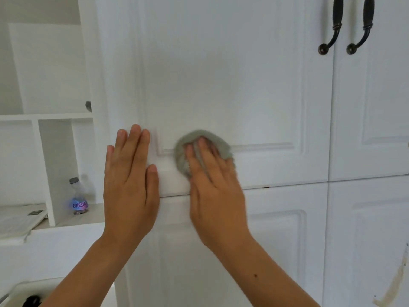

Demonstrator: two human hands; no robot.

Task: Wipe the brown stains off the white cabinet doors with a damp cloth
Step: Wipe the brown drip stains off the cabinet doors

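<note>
My right hand (215, 187) presses a bunched grey-green cloth (184, 149) flat against the lower moulding of the upper-left white cabinet door (221, 85); its fingers lie straight over the cloth and look motion-blurred. My left hand (130, 173) rests flat, fingers straight, on the door's left frame beside it. A long brown stain (396, 284) streaks the lower-right cabinet door (365, 229) near the picture's right edge. Small brown specks (266, 186) sit along the gap under the upper door. Whatever lies under the cloth is hidden.
Two dark curved handles (334, 25) (363, 25) hang at the top right where the upper doors meet. Left of the cabinet are white open shelves (44, 117) with a plastic water bottle (79, 197) and folded white fabric (17, 220). A dark object (32, 302) shows at bottom left.
</note>
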